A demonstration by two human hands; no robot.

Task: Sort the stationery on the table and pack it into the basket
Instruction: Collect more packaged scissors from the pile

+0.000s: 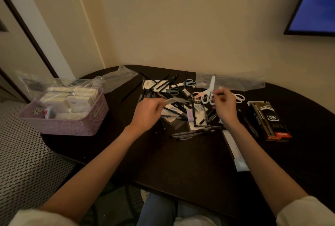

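Colours on the dark brown round wooden table (126,153)
Lilac lattice plastic basket (72,124) at nine o'clock; white-handled scissors (208,97) at one; black-and-gold cardboard pen box (270,120) at three.
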